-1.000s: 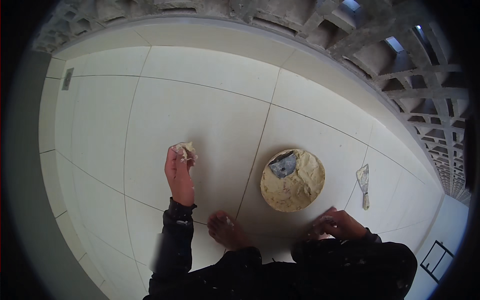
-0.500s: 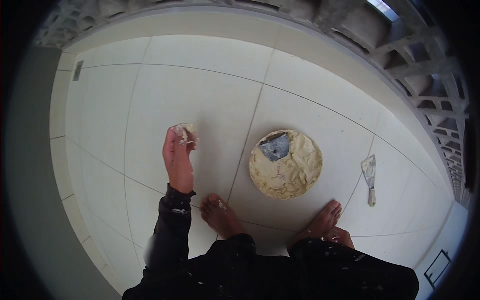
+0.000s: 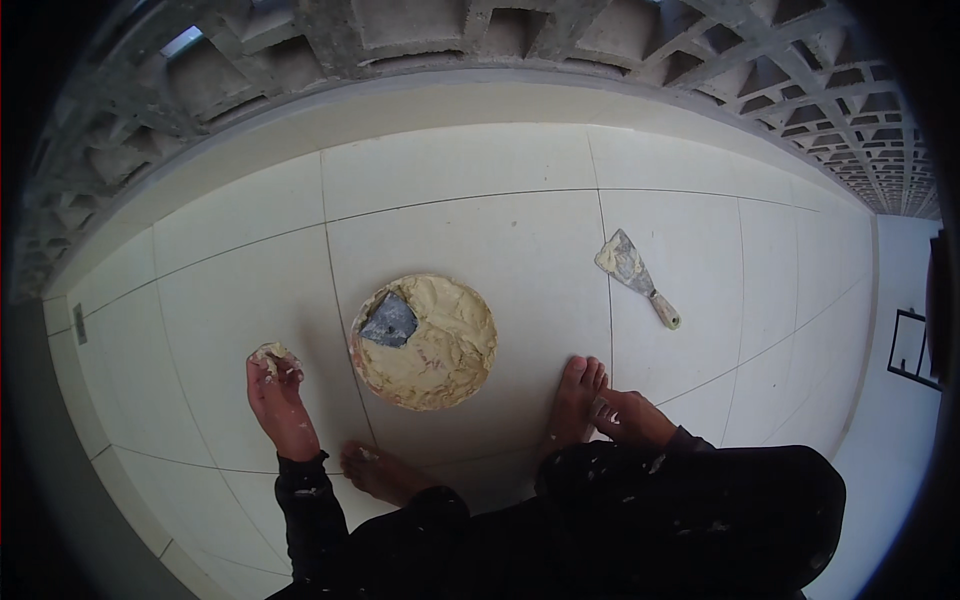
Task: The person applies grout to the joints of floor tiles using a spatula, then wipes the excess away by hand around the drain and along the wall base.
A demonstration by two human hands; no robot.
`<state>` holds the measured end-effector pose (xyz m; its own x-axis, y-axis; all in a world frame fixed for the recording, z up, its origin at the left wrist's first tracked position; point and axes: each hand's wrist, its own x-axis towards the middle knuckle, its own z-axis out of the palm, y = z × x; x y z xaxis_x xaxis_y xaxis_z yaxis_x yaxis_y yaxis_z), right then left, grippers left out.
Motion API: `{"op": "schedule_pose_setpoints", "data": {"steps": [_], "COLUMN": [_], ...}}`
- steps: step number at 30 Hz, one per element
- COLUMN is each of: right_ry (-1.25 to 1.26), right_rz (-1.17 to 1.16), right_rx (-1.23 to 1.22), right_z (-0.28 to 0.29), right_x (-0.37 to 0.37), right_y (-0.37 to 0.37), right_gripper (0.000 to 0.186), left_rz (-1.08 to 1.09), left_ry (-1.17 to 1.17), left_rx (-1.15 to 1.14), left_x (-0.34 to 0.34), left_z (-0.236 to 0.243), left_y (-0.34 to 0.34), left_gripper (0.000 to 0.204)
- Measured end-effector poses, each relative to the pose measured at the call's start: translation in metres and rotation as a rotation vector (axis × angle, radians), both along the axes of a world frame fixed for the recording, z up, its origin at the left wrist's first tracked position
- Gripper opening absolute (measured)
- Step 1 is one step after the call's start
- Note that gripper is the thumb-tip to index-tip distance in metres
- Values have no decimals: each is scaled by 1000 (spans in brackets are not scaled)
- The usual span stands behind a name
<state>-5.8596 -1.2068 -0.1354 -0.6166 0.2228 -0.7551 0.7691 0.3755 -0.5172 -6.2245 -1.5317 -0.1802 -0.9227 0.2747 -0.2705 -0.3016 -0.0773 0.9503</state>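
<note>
My left hand [image 3: 280,405] is raised left of the tub, its fingers curled in around a small lump of cream paste [image 3: 272,355]; paste also smears the fingertips. My right hand [image 3: 638,418] is low beside my right foot [image 3: 575,400], fingers bent in and spotted with white; what they hold, if anything, is hidden. Between the hands, farther out, stands a round tub [image 3: 355,350] full of cream paste [image 3: 430,350]. A grey flat scraper blade [image 3: 390,320] rests in the paste at its left side. Out to the right, a paste-smeared putty knife [image 3: 635,275] lies on the floor.
Pale tiles with thin joints cover the floor [image 3: 500,230]. A low ledge [image 3: 480,100] runs along the far side beneath a wall of concrete lattice blocks [image 3: 410,30]. My left foot [image 3: 385,475] is near the tub. A dark frame [image 3: 910,348] is at the right.
My view has swung right, so the tub and putty knife appear farther left. The right hand shows more beside the foot. My left hand still holds the paste lump.
</note>
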Motion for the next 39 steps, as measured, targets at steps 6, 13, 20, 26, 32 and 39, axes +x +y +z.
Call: {"op": "schedule_pose_setpoints", "data": {"steps": [6,13,20,26,32,39], "right_ry": [242,270,239,342,449,521], "right_rz": [-155,-132,-208,-285,-345,-242], "right_rx": [386,979,847,678,562,180], "right_z": [3,7,-5,5,32,73], "right_x": [-42,4,57,100,63,-123], "right_y": [39,141,210,254,251,-16], "right_gripper": [25,58,50,36,26,24], "left_rz": [9,-31,0,29,83,63], "left_ry": [-8,-73,-46,-28,-80,-13], "left_rx": [-31,-13,-109,-137,-147,-136], "left_x": [0,31,76,140,170,17], "left_z": [6,22,58,69,79,137], "left_y": [1,54,88,135,147,-37], "left_gripper": [22,20,23,25,21,22]}}
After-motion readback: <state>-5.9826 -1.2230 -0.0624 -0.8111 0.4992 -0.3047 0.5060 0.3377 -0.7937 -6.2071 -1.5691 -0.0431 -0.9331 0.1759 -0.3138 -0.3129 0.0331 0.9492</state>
